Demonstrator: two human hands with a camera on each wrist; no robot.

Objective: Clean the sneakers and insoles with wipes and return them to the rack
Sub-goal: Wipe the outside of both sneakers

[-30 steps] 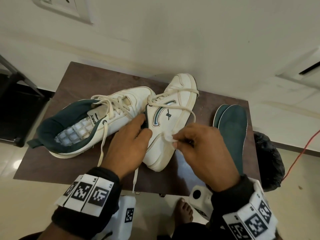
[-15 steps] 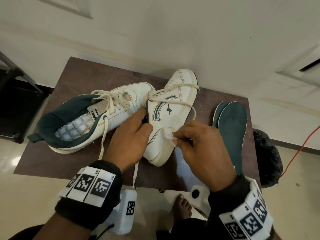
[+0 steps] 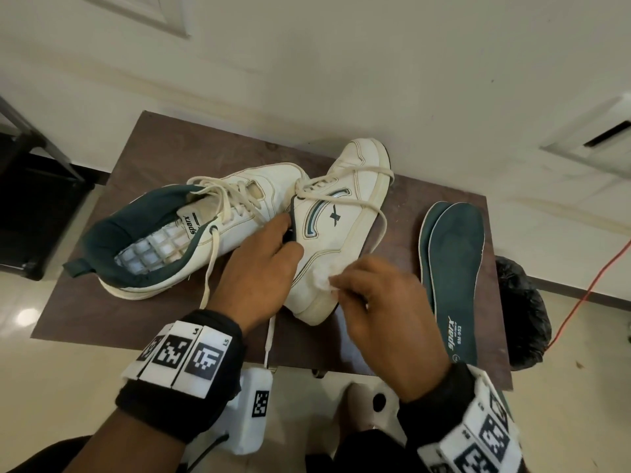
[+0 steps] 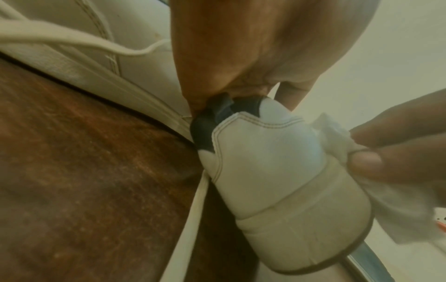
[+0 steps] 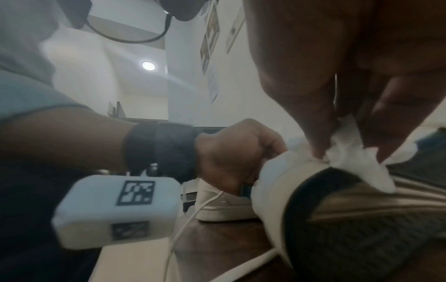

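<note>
Two white sneakers with dark green lining are on the brown table (image 3: 164, 155). One sneaker (image 3: 191, 233) lies on the left with its opening toward me. The other sneaker (image 3: 345, 213) is tipped on its side in the middle; my left hand (image 3: 263, 261) grips its dark collar (image 4: 212, 118). My right hand (image 3: 372, 295) pinches a crumpled white wipe (image 3: 322, 278) against the heel side of that sneaker (image 5: 272, 183). The wipe (image 5: 357, 162) shows between my fingertips. Two dark green insoles (image 3: 454, 268) lie stacked at the table's right.
A black rubbish bag (image 3: 522, 312) sits on the floor past the table's right edge, with an orange cable (image 3: 594, 278) beside it. A dark rack frame (image 3: 30, 172) stands at the far left. The wall runs right behind the table. A loose lace (image 3: 269, 339) hangs over the front edge.
My right hand has slid the wipe down the sneaker's side toward its heel. The left hand keeps its grip on the collar.
</note>
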